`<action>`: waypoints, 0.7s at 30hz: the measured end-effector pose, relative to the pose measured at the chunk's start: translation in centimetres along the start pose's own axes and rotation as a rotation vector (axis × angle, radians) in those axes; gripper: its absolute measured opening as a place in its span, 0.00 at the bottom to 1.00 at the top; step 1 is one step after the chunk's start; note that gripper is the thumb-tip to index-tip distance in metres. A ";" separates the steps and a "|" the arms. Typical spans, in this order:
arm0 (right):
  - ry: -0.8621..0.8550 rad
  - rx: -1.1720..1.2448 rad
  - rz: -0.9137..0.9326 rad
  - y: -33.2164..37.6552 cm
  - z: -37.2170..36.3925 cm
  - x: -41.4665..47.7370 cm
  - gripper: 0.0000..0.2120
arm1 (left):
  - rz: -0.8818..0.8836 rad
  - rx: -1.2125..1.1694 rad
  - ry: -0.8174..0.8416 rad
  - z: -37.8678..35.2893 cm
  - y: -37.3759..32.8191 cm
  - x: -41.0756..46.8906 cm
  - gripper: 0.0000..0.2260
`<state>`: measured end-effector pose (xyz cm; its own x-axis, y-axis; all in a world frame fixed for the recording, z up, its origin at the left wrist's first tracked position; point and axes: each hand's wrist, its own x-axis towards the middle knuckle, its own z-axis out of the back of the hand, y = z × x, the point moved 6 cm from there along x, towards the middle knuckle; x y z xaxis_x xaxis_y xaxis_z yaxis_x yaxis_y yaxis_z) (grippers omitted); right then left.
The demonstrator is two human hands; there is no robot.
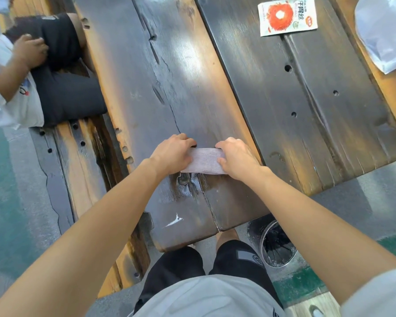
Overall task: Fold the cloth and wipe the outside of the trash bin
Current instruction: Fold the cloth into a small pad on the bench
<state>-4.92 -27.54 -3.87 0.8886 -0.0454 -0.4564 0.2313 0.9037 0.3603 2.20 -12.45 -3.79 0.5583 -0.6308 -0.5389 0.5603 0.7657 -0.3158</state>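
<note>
Head view looks down on a dark wooden table (215,88), and both hands are on the cloth (205,160), a pale pinkish-grey strip folded narrow and lying flat near the table's near end. Left hand (173,153) has its fingers curled down over the cloth's left end, thumb side pressing on the fabric. Right hand (237,157) is curled over the right end, thumb tucked against the cloth's edge, pinning it to the wood. Only the middle of the strip shows between the two hands. Down below the table's near edge, beside the person's right leg, stands the trash bin (276,244), a round metal one, well apart from the cloth. Far up the table lies a snack packet (287,16), and a white bag (384,30) sits at the top right. Another person (21,72) sits at the left on the bench (87,175).
</note>
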 end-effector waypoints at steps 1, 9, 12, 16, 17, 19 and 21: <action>-0.003 0.000 0.001 -0.1 0.0 0.2 0.13 | -0.002 -0.001 0.000 0.0 0.1 0.1 0.18; -0.121 -0.044 0.147 0.5 0.3 -0.8 0.08 | -0.107 0.046 -0.133 0.1 -0.4 -0.7 0.11; -0.169 -0.074 0.243 0.6 0.2 -2.4 0.14 | -0.203 0.077 -0.225 -0.3 -0.8 -2.3 0.06; -0.208 -0.087 0.331 0.6 0.0 -4.0 0.16 | -0.262 0.117 -0.295 -1.1 -1.6 -3.8 0.09; -0.225 -0.082 0.344 0.7 -0.1 -4.3 0.15 | -0.261 0.122 -0.319 -1.2 -1.8 -4.1 0.10; -0.258 -0.084 0.371 0.8 -0.4 -5.0 0.13 | -0.275 0.128 -0.365 -1.7 -2.1 -4.8 0.12; -0.289 -0.086 0.392 0.9 -0.9 -5.7 0.12 | -0.299 0.159 -0.389 -2.4 -2.5 -5.4 0.13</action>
<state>-10.13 -26.04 -1.70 0.9785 0.1997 -0.0509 -0.1652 0.9076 0.3859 -3.69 -10.59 -1.95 0.5289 -0.8424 -0.1034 0.7994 0.5354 -0.2727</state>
